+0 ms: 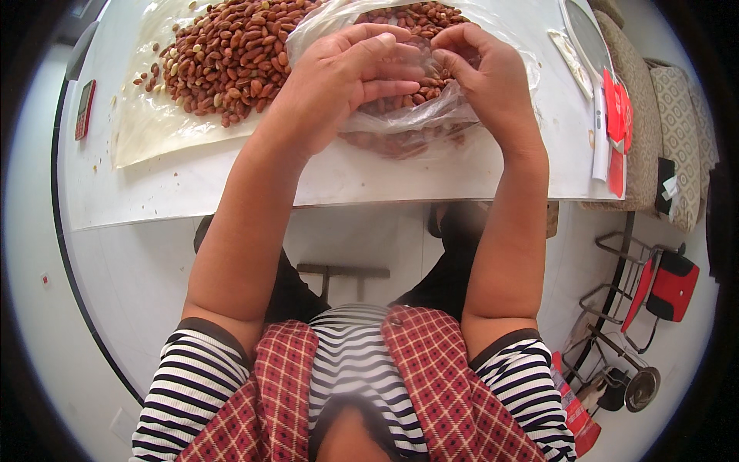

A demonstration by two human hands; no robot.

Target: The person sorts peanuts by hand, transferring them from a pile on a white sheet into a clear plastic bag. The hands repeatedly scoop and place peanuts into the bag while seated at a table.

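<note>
A translucent plastic bag (404,122) with its mouth spread wide lies at the table's near side, holding a mass of red-skinned peanut kernels (430,92). Over the bag's left part is my left hand (352,75), its fingers extended and slightly apart, with no object visible in it. My right hand (491,75) hovers over the right part, thumb and forefinger curled towards each other. Whether a kernel sits between those tips is unclear. Left of the bag, a large heap of peanut kernels (231,63) rests on a cream plastic sheet (144,138), with a few pale, peeled ones among them.
A red mobile phone (85,110) lies at the table's (398,179) left edge. Along the right edge are an electric mosquito swatter (598,115) and a red wrapper (618,110). Beyond stand a patterned sofa (675,133) and a red-and-black folding chair (664,283).
</note>
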